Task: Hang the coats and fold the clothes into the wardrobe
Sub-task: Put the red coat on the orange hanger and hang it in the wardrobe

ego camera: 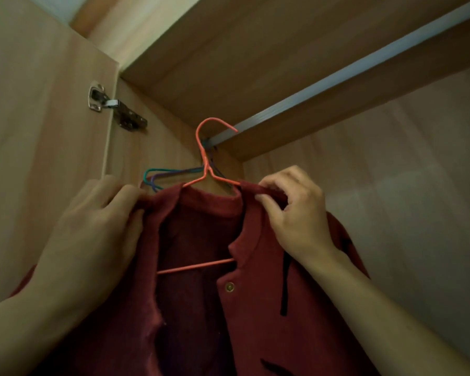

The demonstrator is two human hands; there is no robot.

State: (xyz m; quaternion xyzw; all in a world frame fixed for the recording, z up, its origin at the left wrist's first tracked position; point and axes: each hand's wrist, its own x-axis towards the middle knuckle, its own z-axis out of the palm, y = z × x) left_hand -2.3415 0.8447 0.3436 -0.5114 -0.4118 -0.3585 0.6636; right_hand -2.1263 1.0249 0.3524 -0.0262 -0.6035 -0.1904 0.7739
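Head view: left hand [98, 221] and right hand [296, 213] each pinch shoulders of fuzzy red coat [255, 308] on thin orange wire hanger [205, 158] (hook beside grey metal rail [337, 77]).

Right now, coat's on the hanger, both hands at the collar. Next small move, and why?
Probably lift slightly and settle the orange hanger hook onto the rail. The hook sits at the rail's end but looks barely seated. Left hand and right hand each keep a grip on the red coat shoulders.
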